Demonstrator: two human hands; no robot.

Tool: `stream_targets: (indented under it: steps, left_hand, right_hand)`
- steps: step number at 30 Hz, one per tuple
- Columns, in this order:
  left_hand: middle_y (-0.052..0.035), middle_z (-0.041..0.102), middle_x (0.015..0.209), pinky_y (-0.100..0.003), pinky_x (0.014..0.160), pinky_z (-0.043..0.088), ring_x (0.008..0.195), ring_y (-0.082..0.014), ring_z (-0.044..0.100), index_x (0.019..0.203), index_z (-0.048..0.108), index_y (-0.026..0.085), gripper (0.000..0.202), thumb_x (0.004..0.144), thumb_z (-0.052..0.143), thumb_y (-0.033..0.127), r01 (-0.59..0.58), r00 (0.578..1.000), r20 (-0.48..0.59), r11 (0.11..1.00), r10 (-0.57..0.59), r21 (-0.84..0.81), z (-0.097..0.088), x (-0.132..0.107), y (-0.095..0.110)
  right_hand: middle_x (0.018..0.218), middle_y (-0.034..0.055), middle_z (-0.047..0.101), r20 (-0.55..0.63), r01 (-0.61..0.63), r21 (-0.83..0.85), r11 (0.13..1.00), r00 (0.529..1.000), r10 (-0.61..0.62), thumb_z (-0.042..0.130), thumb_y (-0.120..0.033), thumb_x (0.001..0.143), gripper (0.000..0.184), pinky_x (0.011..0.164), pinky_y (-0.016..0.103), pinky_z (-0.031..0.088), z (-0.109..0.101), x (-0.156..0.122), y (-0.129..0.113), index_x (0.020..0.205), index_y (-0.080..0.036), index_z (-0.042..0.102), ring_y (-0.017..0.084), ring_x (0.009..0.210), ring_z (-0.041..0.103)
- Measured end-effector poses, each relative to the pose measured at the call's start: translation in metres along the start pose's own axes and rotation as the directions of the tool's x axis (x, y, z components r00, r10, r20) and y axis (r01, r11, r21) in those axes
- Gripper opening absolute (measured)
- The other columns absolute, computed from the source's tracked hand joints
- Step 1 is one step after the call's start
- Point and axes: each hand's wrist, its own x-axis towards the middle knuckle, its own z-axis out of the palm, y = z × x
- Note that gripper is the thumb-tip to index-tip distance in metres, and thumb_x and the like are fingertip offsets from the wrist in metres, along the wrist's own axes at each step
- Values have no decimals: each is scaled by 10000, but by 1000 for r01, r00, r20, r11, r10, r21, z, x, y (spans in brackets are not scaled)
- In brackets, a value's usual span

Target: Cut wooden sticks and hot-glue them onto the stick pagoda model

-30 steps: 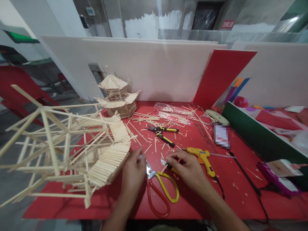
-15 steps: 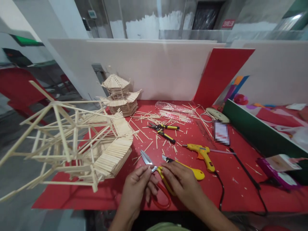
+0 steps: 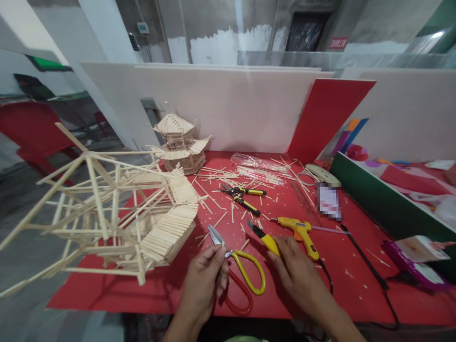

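My right hand (image 3: pixel 297 266) is closed around the yellow handle of a utility knife (image 3: pixel 270 242), whose blade points away to the upper left. My left hand (image 3: pixel 208 273) pinches a short piece of wooden stick (image 3: pixel 223 245) between thumb and fingers; only its pale tip shows. Between the hands lie scissors (image 3: pixel 248 270) with one red and one yellow handle, their blades partly behind my left fingers. To the left stands a large open frame model (image 3: pixel 107 204) of wooden sticks, with a slatted roof (image 3: pixel 169 230) on its near side.
Yellow-and-black cutting pliers (image 3: pixel 245 197) lie mid-table among loose sticks. A yellow glue gun (image 3: pixel 301 232) with a black cord is beyond my right hand. At the back stands a small stick pagoda (image 3: pixel 181 147). A green board (image 3: pixel 384 190) edges the right side of the red table (image 3: pixel 149 294).
My right hand has moved from beside the left hand to the right and taken hold of the utility knife, turning it. The left hand still pinches near the scissors.
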Motion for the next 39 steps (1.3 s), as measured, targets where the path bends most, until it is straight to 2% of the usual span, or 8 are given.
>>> stream_targets:
  steps: [4, 9, 17, 25, 30, 34, 36, 39]
  left_hand:
    - [44, 596, 516, -139, 303, 295, 314, -36, 413, 799, 670, 145, 476, 628, 839, 556, -19, 999, 38, 1000, 19, 15, 0, 2, -3]
    - [22, 582, 427, -142, 301, 244, 275, -49, 394, 764, 633, 147, 461, 730, 747, 593, -42, 995, 99, 991, 30, 124, -4, 4, -9]
    - [63, 464, 416, -158, 353, 245, 323, -45, 344, 684, 594, 162, 490, 737, 717, 633, -88, 993, 96, 972, 68, 218, -6, -2, -6]
    - [22, 450, 532, -188, 408, 224, 458, -78, 375, 600, 566, 167, 449, 846, 635, 537, -232, 972, 120, 874, 200, 427, -21, -37, 2]
    - [15, 438, 516, -193, 442, 251, 496, -89, 382, 554, 571, 159, 468, 816, 666, 536, -150, 988, 19, 906, 155, 397, -34, -69, -2]
    - [22, 466, 493, -196, 407, 210, 425, -64, 333, 652, 675, 157, 460, 752, 713, 604, -86, 983, -127, 950, 129, 299, -40, -84, -1]
    - [45, 433, 481, -190, 393, 213, 391, -52, 317, 675, 675, 162, 461, 743, 720, 615, -48, 980, -177, 969, 93, 241, -37, -83, 0]
    - [43, 487, 525, -173, 375, 217, 362, -35, 340, 743, 682, 153, 465, 732, 733, 615, -81, 985, -129, 961, 118, 263, -28, -74, 0]
  right_hand:
    - [1109, 79, 651, 23, 147, 201, 968, 988, -155, 459, -330, 1014, 277, 801, 304, 509, -16, 0, -18, 1269, -240, 512, 202, 976, 646]
    - [914, 62, 661, -77, 331, 96, 939, 943, -324, 473, -349, 1009, 317, 665, 311, 487, -8, 0, -27, 1286, -213, 542, 201, 781, 636]
    - [888, 60, 649, -51, 317, 159, 935, 948, -313, 459, -294, 1010, 340, 674, 318, 494, -4, 0, -27, 1329, -213, 543, 192, 771, 619]
    - [850, 60, 665, -258, 341, 144, 929, 919, -297, 519, -236, 963, 515, 622, 290, 466, 22, -39, -50, 1473, -227, 445, 174, 704, 610]
    - [822, 41, 693, -326, 319, 32, 947, 899, -292, 520, -337, 971, 496, 597, 305, 465, 23, -55, -48, 1464, -336, 468, 192, 672, 630]
    - [917, 72, 716, -405, 172, 69, 983, 905, -130, 463, -206, 992, 557, 543, 259, 485, 4, -45, -41, 1536, -278, 369, 171, 655, 636]
    - [988, 85, 705, -367, 245, 148, 958, 913, -177, 497, -162, 969, 563, 604, 259, 514, -2, -40, -43, 1514, -269, 408, 172, 742, 656]
    - [880, 75, 674, -295, 426, 267, 864, 890, -348, 533, -142, 942, 501, 607, 268, 504, -1, -36, -53, 1437, -216, 511, 167, 731, 638]
